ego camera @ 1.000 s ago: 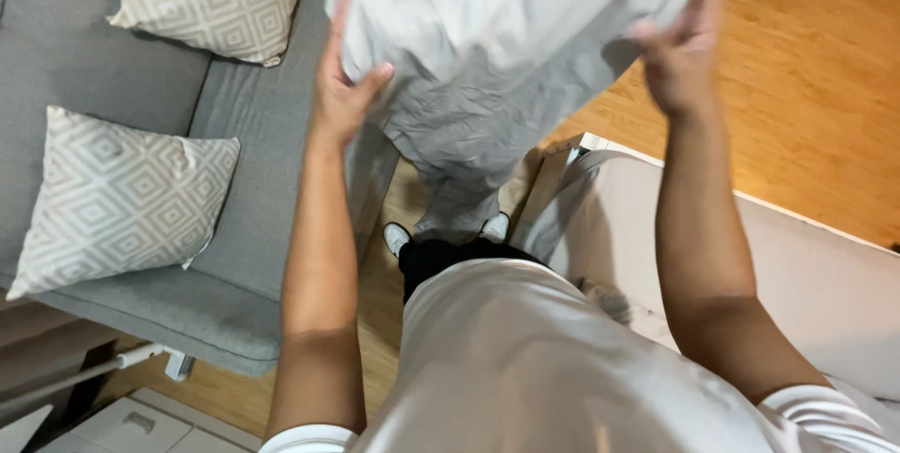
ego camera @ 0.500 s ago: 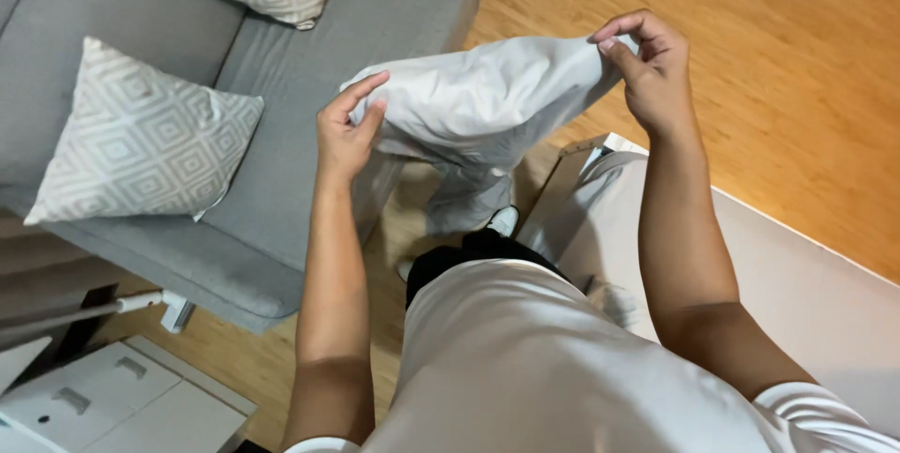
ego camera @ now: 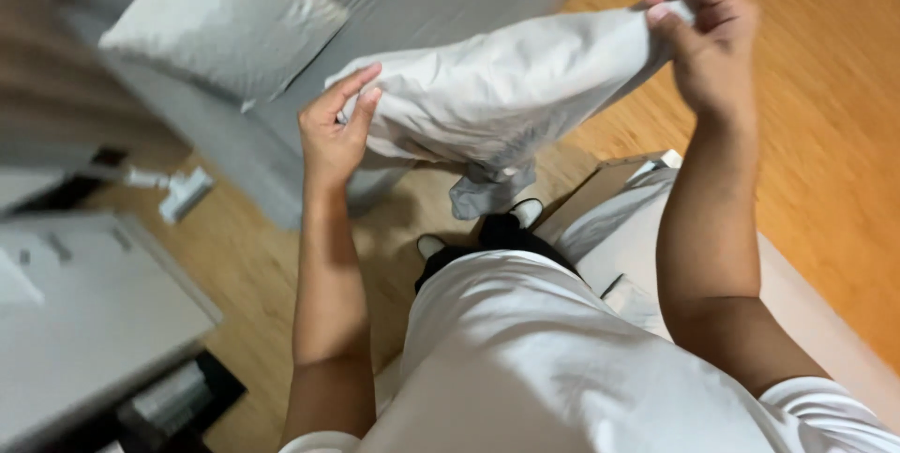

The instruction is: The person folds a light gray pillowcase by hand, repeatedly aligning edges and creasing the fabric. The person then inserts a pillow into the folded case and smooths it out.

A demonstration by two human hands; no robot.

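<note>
Both my hands are up in front of my chest, stretching a pale grey cloth [ego camera: 506,97] between them across the middle of the frame. My left hand [ego camera: 333,129], left of centre, has its fingers closed over the cloth's lower left end, thumb side toward me. My right hand [ego camera: 708,36], in the upper right, pinches the other end between thumb and fingertips, held higher than the left, so the cloth slopes up to the right. It is creased and bunched, and a loose fold hangs down from its middle.

Nearest to me, at the bottom of the frame, is my white shirt [ego camera: 562,369]. Below the cloth I can see my dark shoes [ego camera: 487,233] on the wooden floor [ego camera: 825,134]. Beside my right arm, at the lower right, lies a white mattress-like pad [ego camera: 806,294]. At the lower left stands a white cabinet top [ego camera: 84,312], blurred. Farther off, in the upper left, a grey sofa [ego camera: 441,3] carries a pale patterned cushion [ego camera: 220,17].
</note>
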